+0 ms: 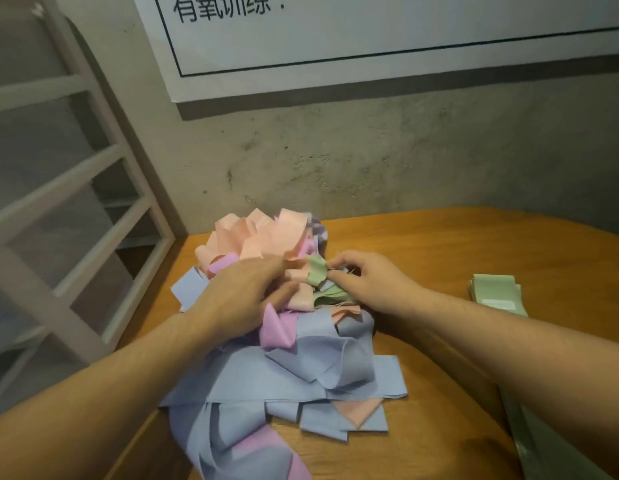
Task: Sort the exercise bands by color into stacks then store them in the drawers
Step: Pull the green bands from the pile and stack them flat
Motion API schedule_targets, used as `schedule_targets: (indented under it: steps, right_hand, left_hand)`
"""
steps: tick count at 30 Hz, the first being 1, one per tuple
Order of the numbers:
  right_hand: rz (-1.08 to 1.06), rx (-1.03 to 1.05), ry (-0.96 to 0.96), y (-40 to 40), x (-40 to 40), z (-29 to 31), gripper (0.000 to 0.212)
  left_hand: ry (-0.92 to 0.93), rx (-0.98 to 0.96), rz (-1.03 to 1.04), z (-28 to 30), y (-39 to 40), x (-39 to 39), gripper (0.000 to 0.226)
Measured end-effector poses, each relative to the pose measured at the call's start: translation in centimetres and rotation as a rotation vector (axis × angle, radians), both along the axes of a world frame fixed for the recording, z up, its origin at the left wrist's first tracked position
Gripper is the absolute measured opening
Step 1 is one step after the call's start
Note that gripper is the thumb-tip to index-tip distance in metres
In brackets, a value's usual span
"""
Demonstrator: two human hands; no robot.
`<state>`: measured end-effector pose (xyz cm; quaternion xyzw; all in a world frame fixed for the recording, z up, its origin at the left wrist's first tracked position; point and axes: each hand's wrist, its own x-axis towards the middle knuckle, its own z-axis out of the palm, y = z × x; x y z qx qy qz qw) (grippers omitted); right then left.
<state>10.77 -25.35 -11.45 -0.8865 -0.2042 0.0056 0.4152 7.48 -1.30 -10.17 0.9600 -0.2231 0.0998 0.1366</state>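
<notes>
Blue bands (294,386) lie nearest in the mixed pile (266,258) on the table (474,244); sorting step: right hand (367,282) pinches a green band (318,271), left hand (239,299) presses flat; next, likely pull it free toward the green stack (495,292).

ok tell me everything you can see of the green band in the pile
The green band is a pale sage strip of soft, matte, cloth-like material, crumpled and folded over itself. It lies near the top right of the mixed pile, among peach bands and above blue ones. The right hand pinches its upper fold; the left hand presses on the bands just beside it.
</notes>
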Motion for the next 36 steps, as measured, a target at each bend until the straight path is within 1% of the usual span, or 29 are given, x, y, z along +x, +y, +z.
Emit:
schedule_targets:
  steps: [1,2,3,4,5,7,9,11,14,16,17,19,20,22,23,25,28,32,36]
  right_hand:
    - [0.002,0.012,-0.018,-0.3,-0.6,0.2,0.015]
    - [0.002,0.036,-0.037,-0.5,-1.2,0.3,0.014]
    - [-0.001,0.063,-0.052,-0.6,-1.8,0.4,0.016]
    - [-0.004,0.09,-0.047,-0.7,-2.3,0.6,0.022]
    - [-0.005,0.116,-0.022,-0.8,-2.9,0.8,0.029]
    - [0.003,0.154,0.024,-1.1,-3.8,1.2,0.045]
    - [0.001,0.161,0.031,-1.6,-4.7,1.9,0.05]
    - [-0.016,0.12,0.008,-2.5,-5.3,2.8,0.043]
    - [-0.043,0.04,0.001,-3.9,-6.2,4.1,0.024]
    - [-0.043,0.098,-0.034,-4.5,-6.7,4.6,0.013]
    - [-0.046,0.147,-0.059,-4.8,-6.9,4.8,0.011]
    - [-0.077,0.244,-0.102,-5.3,-7.3,5.4,0.013]
    - [-0.101,0.307,-0.112,-5.4,-7.5,5.8,0.014]
    - [-0.156,0.438,-0.095,-5.7,-7.9,6.8,0.017]
    - [-0.174,0.478,-0.068,-5.9,-8.1,7.3,0.018]
    - [-0.196,0.486,-0.038,-6.4,-8.3,8.0,0.02]
    - [-0.217,0.473,-0.02,-7.0,-8.8,8.4,0.021]
    - [-0.239,0.446,0.046,-7.0,-9.9,8.7,0.013]
    - [-0.208,0.449,0.112,-6.4,-11.6,9.8,0.009]
  left_hand:
    - [0.024,-0.014,0.048,0.2,-0.1,-0.4,0.03]
    - [0.036,-0.017,0.077,0.5,-0.2,-0.7,0.035]
    - [0.036,-0.001,0.078,0.8,-0.3,-1.1,0.046]
    - [0.028,0.045,0.062,1.1,-0.5,-1.4,0.055]
    - [0.012,0.093,0.037,1.3,-0.7,-1.6,0.059]
    - [-0.04,0.169,-0.013,1.5,-0.8,-1.6,0.051]
    - [-0.135,0.218,-0.037,1.5,-0.6,-1.6,0.038]
    - [-0.213,0.268,-0.026,1.5,-0.2,-2.0,0.039]
    - [-0.296,0.296,-0.005,1.3,0.0,-3.0,0.044]
    - [-0.298,0.285,0.013,1.5,0.0,-3.5,0.044]
    - [-0.284,0.285,0.007,1.5,-0.1,-3.6,0.044]
    - [-0.215,0.245,-0.036,1.8,-0.5,-4.0,0.044]
    - [-0.166,0.191,-0.052,2.0,-0.7,-4.3,0.042]
    - [-0.056,0.058,-0.047,2.3,-1.3,-4.9,0.033]
    - [-0.031,0.022,-0.037,2.4,-1.6,-5.2,0.027]
    - [-0.027,-0.012,-0.035,2.3,-1.9,-5.5,0.02]
    - [-0.005,-0.096,-0.101,2.4,-1.9,-6.1,0.023]
    - [-0.075,-0.058,-0.186,2.6,-1.8,-7.5,0.018]
    - [-0.091,0.059,-0.204,2.7,-1.4,-9.0,0.032]
